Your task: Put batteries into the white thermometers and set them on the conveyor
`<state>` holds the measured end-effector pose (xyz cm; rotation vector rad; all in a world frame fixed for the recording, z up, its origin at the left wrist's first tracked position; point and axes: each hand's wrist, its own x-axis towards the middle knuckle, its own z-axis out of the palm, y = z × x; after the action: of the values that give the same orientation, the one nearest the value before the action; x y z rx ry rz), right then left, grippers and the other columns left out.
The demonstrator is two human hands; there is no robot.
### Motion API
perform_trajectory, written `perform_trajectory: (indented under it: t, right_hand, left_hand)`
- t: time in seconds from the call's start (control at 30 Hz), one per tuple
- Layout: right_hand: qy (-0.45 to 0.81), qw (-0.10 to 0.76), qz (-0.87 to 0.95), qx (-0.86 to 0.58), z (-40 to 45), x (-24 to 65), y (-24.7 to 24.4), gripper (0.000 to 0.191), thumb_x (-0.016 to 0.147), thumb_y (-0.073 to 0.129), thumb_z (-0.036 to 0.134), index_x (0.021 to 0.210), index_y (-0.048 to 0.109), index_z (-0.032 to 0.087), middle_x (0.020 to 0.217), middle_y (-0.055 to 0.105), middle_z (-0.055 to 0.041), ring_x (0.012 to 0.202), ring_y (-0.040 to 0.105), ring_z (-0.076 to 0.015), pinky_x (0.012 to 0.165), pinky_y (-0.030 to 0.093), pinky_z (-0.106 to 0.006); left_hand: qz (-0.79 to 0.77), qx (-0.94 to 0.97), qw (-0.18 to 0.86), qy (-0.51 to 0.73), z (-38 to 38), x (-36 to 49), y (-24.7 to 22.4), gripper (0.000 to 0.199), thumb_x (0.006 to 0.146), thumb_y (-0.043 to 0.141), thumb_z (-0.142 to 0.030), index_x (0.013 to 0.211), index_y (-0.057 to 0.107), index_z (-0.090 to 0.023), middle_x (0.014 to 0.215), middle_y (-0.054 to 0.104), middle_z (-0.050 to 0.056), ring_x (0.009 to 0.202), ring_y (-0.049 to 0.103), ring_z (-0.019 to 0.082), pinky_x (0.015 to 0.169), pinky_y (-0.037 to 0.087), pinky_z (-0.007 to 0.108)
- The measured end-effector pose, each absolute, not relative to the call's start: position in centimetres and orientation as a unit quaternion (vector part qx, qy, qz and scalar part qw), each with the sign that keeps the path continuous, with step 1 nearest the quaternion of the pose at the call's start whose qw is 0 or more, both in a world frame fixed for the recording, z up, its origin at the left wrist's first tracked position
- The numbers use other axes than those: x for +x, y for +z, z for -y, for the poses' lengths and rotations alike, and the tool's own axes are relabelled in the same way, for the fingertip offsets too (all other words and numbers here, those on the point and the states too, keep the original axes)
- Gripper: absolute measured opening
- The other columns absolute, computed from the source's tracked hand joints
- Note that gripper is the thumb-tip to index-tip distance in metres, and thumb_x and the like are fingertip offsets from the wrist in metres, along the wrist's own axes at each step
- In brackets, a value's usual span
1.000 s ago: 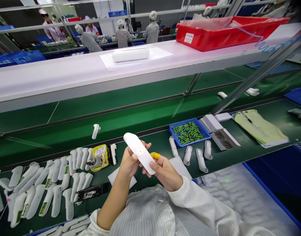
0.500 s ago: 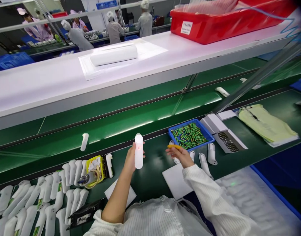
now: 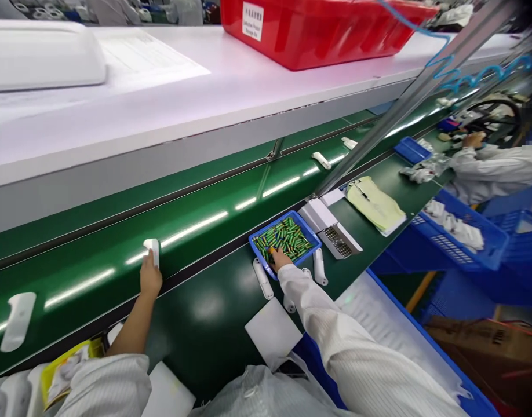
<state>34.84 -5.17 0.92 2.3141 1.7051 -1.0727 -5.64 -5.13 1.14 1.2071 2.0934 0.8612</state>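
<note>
My left hand (image 3: 150, 277) is stretched over the green conveyor belt (image 3: 214, 229), its fingers closed round the lower part of a white handheld device (image 3: 153, 249). My right hand (image 3: 280, 258) reaches into a blue tray (image 3: 252, 238) of green batteries (image 3: 292, 236); something orange shows at its fingertips, and what the fingers grip there is too small to make out. Beside the tray lie white devices, one to its left (image 3: 263, 279) and one below its right corner (image 3: 320, 267). Another white device (image 3: 18, 321) rests on the belt at far left.
A slanted metal post (image 3: 370, 139) rises behind an open white box (image 3: 320, 215) and yellow papers (image 3: 374, 202). A shelf (image 3: 161, 124) with a red bin (image 3: 318, 40) crosses above the belt. At right, a co-worker's sleeve (image 3: 487, 171) is visible.
The view has turned to the right. My left hand has gone from an upright device over the table to one on the belt. My right hand has moved into the battery tray.
</note>
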Motion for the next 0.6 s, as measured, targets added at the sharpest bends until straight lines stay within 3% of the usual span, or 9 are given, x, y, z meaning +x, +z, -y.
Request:
perform_trajectory:
  t: [0.07, 0.13, 0.2, 0.3, 0.43, 0.6]
  right_hand:
    - [-0.357, 0.032, -0.549, 0.755, 5.2, 34.8, 0.4, 0.032, 0.089, 0.059, 0.028, 0.118, 0.055, 0.016, 0.125, 0.053, -0.0096, 0.108, 0.055, -0.0231, 0.091, 0.048, -0.045]
    - [-0.370, 0.010, -0.539, 0.757, 5.2, 34.9, 0.2, 0.030, 0.089, 0.059, 0.028, 0.116, 0.056, 0.015, 0.124, 0.054, -0.0094, 0.108, 0.055, -0.0228, 0.091, 0.048, -0.044]
    - [-0.387, -0.023, -0.522, 0.760, 5.3, 35.0, 0.0, 0.029, 0.090, 0.058, 0.029, 0.115, 0.056, 0.015, 0.120, 0.056, -0.0088, 0.105, 0.057, -0.0218, 0.088, 0.050, -0.042]
    - [-0.424, -0.081, -0.486, 0.760, 5.4, 35.1, 0.1, 0.026, 0.091, 0.055, 0.031, 0.111, 0.057, 0.014, 0.108, 0.060, -0.0069, 0.091, 0.061, -0.0177, 0.078, 0.054, -0.037]
    - [-0.473, -0.169, -0.445, 0.741, 5.8, 35.2, 1.0, 0.026, 0.093, 0.053, 0.033, 0.109, 0.057, 0.013, 0.095, 0.062, -0.0044, 0.076, 0.061, -0.0130, 0.067, 0.054, -0.030]
    - [-0.494, -0.261, -0.411, 0.720, 6.1, 35.4, 2.7, 0.024, 0.093, 0.053, 0.033, 0.104, 0.058, 0.012, 0.089, 0.061, -0.0026, 0.069, 0.060, -0.0111, 0.062, 0.053, -0.027]
  left_hand:
    - [-0.781, 0.482, 0.238, 0.318, 5.3, -4.0, 0.8, 0.055, 0.083, 0.035, -0.008, 0.136, 0.029, 0.000, 0.147, 0.020, 0.029, 0.139, 0.015, 0.040, 0.107, 0.016, 0.064]
    - [-0.758, 0.533, 0.216, 0.307, 6.3, -0.6, 0.3, 0.046, 0.086, 0.036, -0.014, 0.131, 0.039, -0.005, 0.147, 0.020, 0.026, 0.139, 0.013, 0.039, 0.106, 0.016, 0.065]
    - [-0.703, 0.608, 0.236, 0.284, 8.2, 4.3, -0.1, 0.032, 0.086, 0.041, -0.017, 0.113, 0.056, -0.012, 0.140, 0.034, 0.020, 0.134, 0.026, 0.035, 0.107, 0.021, 0.059]
    - [-0.587, 0.710, 0.305, 0.241, 11.7, 12.3, -0.7, 0.025, 0.081, 0.048, -0.013, 0.099, 0.064, -0.018, 0.126, 0.050, 0.013, 0.122, 0.044, 0.028, 0.105, 0.033, 0.047]
    - [-0.516, 0.748, 0.358, 0.215, 14.8, 19.2, -1.1, 0.040, 0.078, 0.059, -0.015, 0.116, 0.059, -0.027, 0.133, 0.046, 0.009, 0.127, 0.039, 0.029, 0.106, 0.031, 0.048]
    - [-0.572, 0.683, 0.396, 0.221, 15.0, 19.0, -1.8, 0.026, 0.076, 0.061, -0.016, 0.103, 0.061, -0.019, 0.132, 0.044, 0.015, 0.125, 0.038, 0.035, 0.103, 0.030, 0.056]
